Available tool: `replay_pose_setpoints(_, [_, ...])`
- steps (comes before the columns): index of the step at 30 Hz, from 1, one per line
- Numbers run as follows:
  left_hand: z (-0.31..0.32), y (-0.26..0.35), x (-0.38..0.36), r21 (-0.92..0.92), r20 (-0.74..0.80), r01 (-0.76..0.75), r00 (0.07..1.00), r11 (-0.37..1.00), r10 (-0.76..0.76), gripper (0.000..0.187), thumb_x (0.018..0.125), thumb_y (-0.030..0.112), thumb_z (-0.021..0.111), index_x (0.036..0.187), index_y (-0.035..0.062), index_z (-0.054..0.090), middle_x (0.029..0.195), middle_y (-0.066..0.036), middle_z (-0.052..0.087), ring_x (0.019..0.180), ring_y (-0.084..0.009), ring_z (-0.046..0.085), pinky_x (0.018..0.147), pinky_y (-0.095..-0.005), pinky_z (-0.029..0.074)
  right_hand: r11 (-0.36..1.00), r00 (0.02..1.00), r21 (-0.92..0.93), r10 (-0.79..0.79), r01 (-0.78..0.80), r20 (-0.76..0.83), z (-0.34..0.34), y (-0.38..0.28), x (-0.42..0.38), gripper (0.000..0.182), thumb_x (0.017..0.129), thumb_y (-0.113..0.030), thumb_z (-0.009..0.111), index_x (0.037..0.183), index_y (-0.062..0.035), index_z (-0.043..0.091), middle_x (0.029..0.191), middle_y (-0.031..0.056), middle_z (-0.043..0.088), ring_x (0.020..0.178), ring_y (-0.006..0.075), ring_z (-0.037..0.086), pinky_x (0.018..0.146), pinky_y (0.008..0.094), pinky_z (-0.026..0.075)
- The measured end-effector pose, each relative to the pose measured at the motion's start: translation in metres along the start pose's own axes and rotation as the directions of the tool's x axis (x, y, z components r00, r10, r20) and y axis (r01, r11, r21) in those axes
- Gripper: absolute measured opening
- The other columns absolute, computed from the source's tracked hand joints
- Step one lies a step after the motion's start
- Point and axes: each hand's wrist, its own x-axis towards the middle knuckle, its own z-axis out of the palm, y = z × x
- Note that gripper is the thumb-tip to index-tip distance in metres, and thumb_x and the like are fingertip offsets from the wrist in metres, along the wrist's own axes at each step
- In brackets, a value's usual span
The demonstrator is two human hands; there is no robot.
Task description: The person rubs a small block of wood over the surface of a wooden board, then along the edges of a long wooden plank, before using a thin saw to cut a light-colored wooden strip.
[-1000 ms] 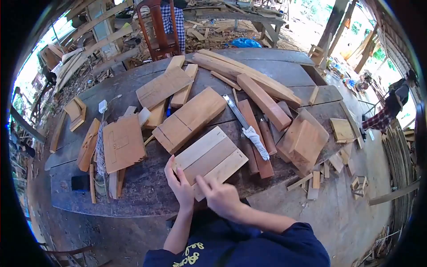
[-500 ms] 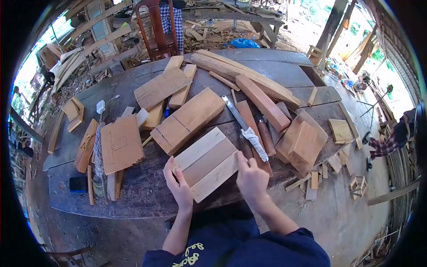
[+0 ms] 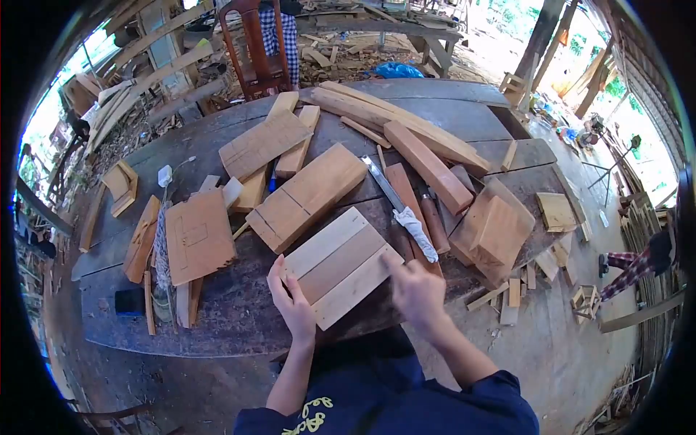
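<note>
A squarish wooden panel [image 3: 335, 268], made of light and darker strips side by side, is tilted in front of me. My left hand [image 3: 293, 304] is closed on its left edge, with some fingers hidden. At the panel's right corner is my right hand [image 3: 420, 293], slightly blurred. Its index finger is stretched out over the panel's surface, the other fingers look curled, and I see nothing held in it. Just beyond the panel lie a thick marked wood block [image 3: 308, 196] and a long metal blade [image 3: 383, 183] with a white-wrapped handle [image 3: 415, 233].
Wooden offcuts, including a reddish beam [image 3: 428, 167] and a board with drawn lines [image 3: 197, 235], cover much of the dark table [image 3: 239, 312]. A dark phone-like object [image 3: 129, 302] lies at left. A chair [image 3: 255, 51] stands behind; a person in checked trousers [image 3: 625, 272] is at right.
My right hand has shifted slightly down, its index finger now stretched over the panel's corner. The panel and left hand barely move. At right, the person in checked trousers has moved lower in view.
</note>
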Motion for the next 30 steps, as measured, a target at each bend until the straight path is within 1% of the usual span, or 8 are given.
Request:
replay_pose_setpoints(6, [0.000, -0.001, 0.001, 0.010, -0.012, 0.007, 1.000, 1.000, -0.007, 0.036, 0.105, 0.008, 0.042, 0.138, -0.0011, 0.052, 0.142, -0.015, 0.054, 0.135, -0.0274, 0.047, 0.116, -0.0376, 0.031, 0.969, 0.981, -0.177, 0.156, -0.175, -0.115, 0.015, 0.002, -0.003, 0.036, 0.093, -0.016, 0.062, 0.128, -0.0197, 0.067, 0.076, 0.0116, 0.059, 0.058, 0.0316, 0.064, 0.054, 0.0447, 0.051])
replay_pose_setpoints(8, [-0.002, 0.002, 0.003, -0.029, -0.029, 0.042, 0.999, 0.999, -0.043, 0.036, 0.103, 0.008, 0.044, 0.137, -0.0013, 0.051, 0.138, -0.016, 0.054, 0.132, -0.0290, 0.049, 0.114, -0.0386, 0.033, 0.981, 0.978, -0.067, 0.173, -0.181, -0.114, 0.013, 0.000, -0.009, 0.036, 0.094, -0.018, 0.062, 0.129, -0.0191, 0.067, 0.076, 0.0125, 0.058, 0.058, 0.0329, 0.063, 0.054, 0.0445, 0.050])
replay_pose_setpoints(15, [-0.003, 0.002, 0.003, -0.017, -0.021, 0.035, 0.999, 0.999, -0.035, 0.036, 0.104, 0.008, 0.043, 0.137, -0.0009, 0.051, 0.140, -0.016, 0.054, 0.133, -0.0290, 0.048, 0.114, -0.0388, 0.033, 0.977, 0.967, 0.032, 0.215, -0.213, -0.139, 0.006, -0.006, -0.008, 0.032, 0.095, -0.018, 0.063, 0.127, -0.0173, 0.070, 0.073, 0.0117, 0.057, 0.061, 0.0317, 0.063, 0.055, 0.0434, 0.049])
replay_pose_setpoints(18, [-0.002, 0.005, 0.004, -0.005, -0.024, 0.047, 0.999, 0.999, -0.047, 0.036, 0.103, 0.008, 0.044, 0.137, -0.0008, 0.051, 0.139, -0.016, 0.054, 0.132, -0.0289, 0.048, 0.114, -0.0387, 0.033, 0.984, 0.957, 0.135, 0.147, -0.116, -0.250, 0.009, 0.000, -0.006, 0.031, 0.094, -0.016, 0.063, 0.124, -0.0160, 0.070, 0.073, 0.0114, 0.057, 0.055, 0.0310, 0.062, 0.050, 0.0422, 0.049])
replay_pose_setpoints(20, [-0.002, 0.002, 0.003, 0.000, -0.023, 0.030, 0.999, 1.000, -0.030, 0.036, 0.103, 0.007, 0.043, 0.137, -0.0007, 0.051, 0.139, -0.015, 0.054, 0.132, -0.0288, 0.048, 0.114, -0.0386, 0.033, 0.938, 0.927, 0.318, 0.234, -0.137, -0.291, -0.001, -0.002, 0.003, 0.032, 0.094, -0.009, 0.063, 0.124, -0.0164, 0.071, 0.070, 0.0116, 0.058, 0.061, 0.0299, 0.061, 0.058, 0.0404, 0.048])
replay_pose_setpoints(22, [-0.001, 0.001, 0.002, -0.007, -0.026, 0.037, 0.999, 0.999, -0.037, 0.036, 0.103, 0.007, 0.044, 0.137, -0.0007, 0.051, 0.139, -0.015, 0.054, 0.132, -0.0288, 0.049, 0.114, -0.0386, 0.033, 0.937, 0.927, 0.314, 0.247, -0.154, -0.282, -0.006, -0.006, 0.009, 0.032, 0.093, -0.010, 0.064, 0.123, -0.0162, 0.071, 0.070, 0.0118, 0.058, 0.061, 0.0304, 0.061, 0.058, 0.0399, 0.048])
replay_pose_setpoints(26, [0.001, -0.001, 0.002, -0.004, -0.037, 0.032, 0.999, 0.999, -0.032, 0.036, 0.102, 0.006, 0.043, 0.137, -0.0009, 0.052, 0.139, -0.016, 0.054, 0.132, -0.0291, 0.049, 0.114, -0.0388, 0.033, 0.975, 0.982, 0.199, 0.129, -0.100, -0.138, 0.007, -0.022, 0.004, 0.034, 0.091, -0.011, 0.065, 0.124, -0.0174, 0.070, 0.077, 0.0129, 0.061, 0.064, 0.0321, 0.065, 0.058, 0.0427, 0.051])
replay_pose_setpoints(30, [0.001, 0.005, 0.001, -0.011, -0.038, 0.043, 0.998, 0.999, -0.043, 0.036, 0.102, 0.006, 0.043, 0.136, -0.0011, 0.052, 0.138, -0.016, 0.055, 0.131, -0.0293, 0.049, 0.113, -0.0389, 0.034, 0.954, 0.994, 0.280, -0.097, 0.106, -0.045, 0.021, -0.046, -0.025, 0.046, 0.089, -0.014, 0.065, 0.135, -0.0185, 0.063, 0.083, 0.0108, 0.062, 0.060, 0.0292, 0.066, 0.054, 0.0402, 0.053])
